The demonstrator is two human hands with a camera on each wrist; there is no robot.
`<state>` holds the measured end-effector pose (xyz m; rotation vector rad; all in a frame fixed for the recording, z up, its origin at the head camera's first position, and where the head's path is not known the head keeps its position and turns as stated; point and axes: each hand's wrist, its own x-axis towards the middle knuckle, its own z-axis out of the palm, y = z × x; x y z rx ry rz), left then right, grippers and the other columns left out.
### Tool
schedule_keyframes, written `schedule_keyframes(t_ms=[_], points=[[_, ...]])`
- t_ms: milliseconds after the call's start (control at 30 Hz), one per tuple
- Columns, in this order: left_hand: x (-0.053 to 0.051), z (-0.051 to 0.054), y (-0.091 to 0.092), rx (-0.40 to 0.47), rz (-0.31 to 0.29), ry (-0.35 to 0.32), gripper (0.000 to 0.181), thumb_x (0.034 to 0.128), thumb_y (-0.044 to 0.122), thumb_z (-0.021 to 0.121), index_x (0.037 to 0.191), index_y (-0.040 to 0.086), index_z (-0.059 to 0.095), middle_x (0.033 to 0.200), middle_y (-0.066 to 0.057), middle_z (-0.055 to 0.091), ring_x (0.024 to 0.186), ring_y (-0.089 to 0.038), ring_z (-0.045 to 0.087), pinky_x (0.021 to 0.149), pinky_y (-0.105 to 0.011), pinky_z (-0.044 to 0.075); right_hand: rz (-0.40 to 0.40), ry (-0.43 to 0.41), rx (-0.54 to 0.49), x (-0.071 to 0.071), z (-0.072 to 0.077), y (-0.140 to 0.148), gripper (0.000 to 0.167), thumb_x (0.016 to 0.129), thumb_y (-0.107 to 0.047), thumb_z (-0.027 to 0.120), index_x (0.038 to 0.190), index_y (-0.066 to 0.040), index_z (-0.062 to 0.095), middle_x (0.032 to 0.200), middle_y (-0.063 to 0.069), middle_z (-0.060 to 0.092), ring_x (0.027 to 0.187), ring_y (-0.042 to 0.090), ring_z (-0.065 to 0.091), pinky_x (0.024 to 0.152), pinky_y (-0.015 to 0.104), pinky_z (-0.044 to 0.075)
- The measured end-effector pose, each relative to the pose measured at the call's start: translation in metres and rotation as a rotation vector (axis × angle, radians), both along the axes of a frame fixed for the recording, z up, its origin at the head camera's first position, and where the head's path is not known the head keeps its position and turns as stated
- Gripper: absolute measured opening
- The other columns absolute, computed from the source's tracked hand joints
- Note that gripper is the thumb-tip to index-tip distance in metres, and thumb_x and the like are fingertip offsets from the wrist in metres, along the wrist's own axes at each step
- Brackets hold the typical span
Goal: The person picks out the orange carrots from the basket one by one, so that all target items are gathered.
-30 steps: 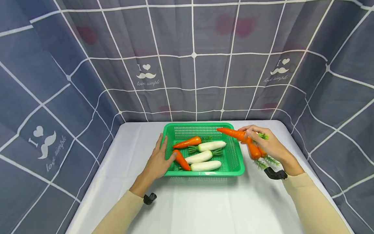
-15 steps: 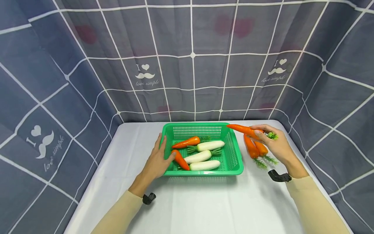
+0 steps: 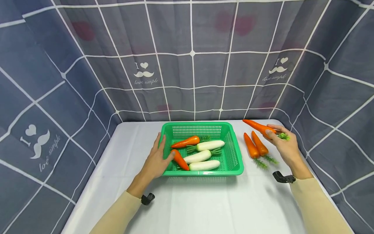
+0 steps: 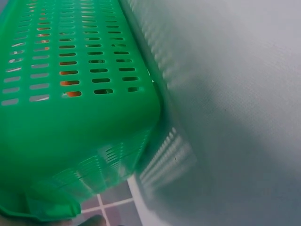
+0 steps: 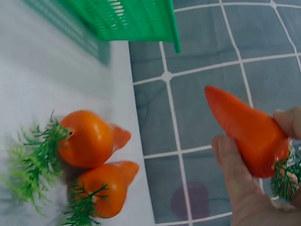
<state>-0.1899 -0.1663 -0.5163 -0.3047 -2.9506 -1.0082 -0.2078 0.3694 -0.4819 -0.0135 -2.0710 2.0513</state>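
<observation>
The right hand (image 3: 286,146) pinches a held carrot (image 3: 257,126) near its thick end, between thumb and fingers; the tip points left and away from the person, and the leafy top (image 3: 283,136) shows beside the palm. The right wrist view shows this carrot apart from the two loose carrots (image 3: 252,147), which lie side by side on the white table (image 3: 198,208), thick ends touching, leafy tops toward the person. Left of these stands a green basket (image 3: 204,173) with slotted walls. Its left side is touched by the left hand (image 3: 156,162), fingers extended and spread from the thumb, around no vegetable. Within the basket: three white radishes (image 3: 211,145), roughly stacked from far to near wall, and two basket carrots (image 3: 186,142) at the left, one near the left thumb. Surrounding the table: grey-blue curtain (image 3: 175,39) with white grid lines.
</observation>
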Motion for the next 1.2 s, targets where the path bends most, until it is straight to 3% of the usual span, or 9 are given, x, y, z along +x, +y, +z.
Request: schedule_keyframes(t_ms=[133, 433, 700, 800, 867, 933, 1033, 1100, 1200], points=[[0.0, -0.001, 0.0, 0.0, 0.004, -0.006, 0.096, 0.1191, 0.051, 0.063, 0.189, 0.014, 0.008, 0.199, -0.003, -0.013, 0.181, -0.05, 0.024, 0.136, -0.075, 0.04, -0.07, -0.042, -0.04, -0.001, -0.007, 0.004, 0.05, 0.112, -0.012, 0.08, 0.156, 0.008, 0.065, 0.12, -0.003, 0.067, 0.096, -0.001, 0.086, 0.092, 0.017, 0.066], [0.0, 0.0, -0.001, -0.011, 0.004, -0.01, 0.097, 0.1187, 0.054, 0.062, 0.189, 0.016, 0.008, 0.199, -0.004, -0.012, 0.178, -0.052, 0.029, 0.131, -0.077, 0.045, -0.234, -0.226, 0.062, -0.005, -0.022, 0.014, 0.036, 0.113, -0.023, 0.079, 0.149, -0.023, 0.076, 0.116, -0.017, 0.066, 0.088, -0.008, 0.079, 0.084, 0.01, 0.064], [0.0, 0.001, -0.001, 0.003, 0.004, -0.015, 0.097, 0.1187, 0.053, 0.063, 0.189, 0.016, 0.008, 0.199, -0.003, -0.012, 0.18, -0.05, 0.026, 0.132, -0.075, 0.044, -0.283, -0.258, 0.039, -0.012, -0.032, 0.025, 0.048, 0.11, -0.018, 0.082, 0.156, -0.009, 0.074, 0.124, -0.015, 0.061, 0.091, -0.007, 0.076, 0.082, 0.012, 0.065], [0.0, 0.001, 0.0, 0.005, 0.002, -0.009, 0.097, 0.1188, 0.052, 0.063, 0.189, 0.016, 0.008, 0.199, -0.003, -0.012, 0.179, -0.051, 0.027, 0.133, -0.075, 0.043, -0.309, -0.304, 0.127, -0.013, -0.035, 0.028, 0.051, 0.112, -0.024, 0.08, 0.16, -0.01, 0.072, 0.124, -0.012, 0.063, 0.09, -0.007, 0.078, 0.083, 0.012, 0.065], [0.001, 0.002, 0.0, 0.005, 0.002, -0.004, 0.096, 0.1189, 0.051, 0.063, 0.189, 0.015, 0.009, 0.199, -0.004, -0.011, 0.179, -0.051, 0.027, 0.133, -0.075, 0.043, -0.331, -0.351, 0.243, -0.013, -0.036, 0.029, 0.054, 0.114, -0.033, 0.077, 0.164, -0.013, 0.069, 0.135, -0.002, 0.069, 0.103, -0.002, 0.08, 0.095, 0.015, 0.065], [0.001, 0.002, 0.001, 0.006, 0.003, -0.001, 0.096, 0.1188, 0.051, 0.063, 0.189, 0.015, 0.009, 0.199, -0.003, -0.01, 0.179, -0.052, 0.028, 0.133, -0.076, 0.043, -0.344, -0.399, 0.368, -0.012, -0.037, 0.031, 0.058, 0.116, -0.042, 0.071, 0.168, -0.017, 0.065, 0.155, 0.013, 0.069, 0.131, 0.011, 0.077, 0.118, 0.028, 0.06], [0.001, 0.003, 0.001, 0.006, 0.005, -0.002, 0.096, 0.1187, 0.051, 0.064, 0.189, 0.015, 0.009, 0.199, -0.003, -0.01, 0.178, -0.052, 0.029, 0.133, -0.076, 0.043, -0.345, -0.44, 0.463, -0.011, -0.039, 0.032, 0.061, 0.118, -0.046, 0.063, 0.172, -0.018, 0.06, 0.181, 0.019, 0.052, 0.165, 0.035, 0.051, 0.14, 0.049, 0.04], [0.002, 0.003, 0.001, 0.002, 0.005, -0.002, 0.097, 0.1186, 0.051, 0.064, 0.189, 0.015, 0.009, 0.199, -0.003, -0.011, 0.178, -0.052, 0.029, 0.133, -0.076, 0.043, -0.334, -0.442, 0.479, -0.011, -0.041, 0.033, 0.06, 0.119, -0.042, 0.058, 0.173, -0.016, 0.057, 0.184, 0.021, 0.047, 0.169, 0.041, 0.043, 0.141, 0.056, 0.036], [0.002, 0.002, 0.001, 0.001, 0.006, -0.001, 0.097, 0.1185, 0.051, 0.064, 0.189, 0.015, 0.009, 0.199, -0.003, -0.011, 0.179, -0.051, 0.028, 0.134, -0.075, 0.042, -0.31, -0.438, 0.519, -0.011, -0.043, 0.034, 0.06, 0.12, -0.04, 0.055, 0.174, -0.013, 0.056, 0.181, 0.025, 0.049, 0.161, 0.041, 0.049, 0.125, 0.038, 0.046]])
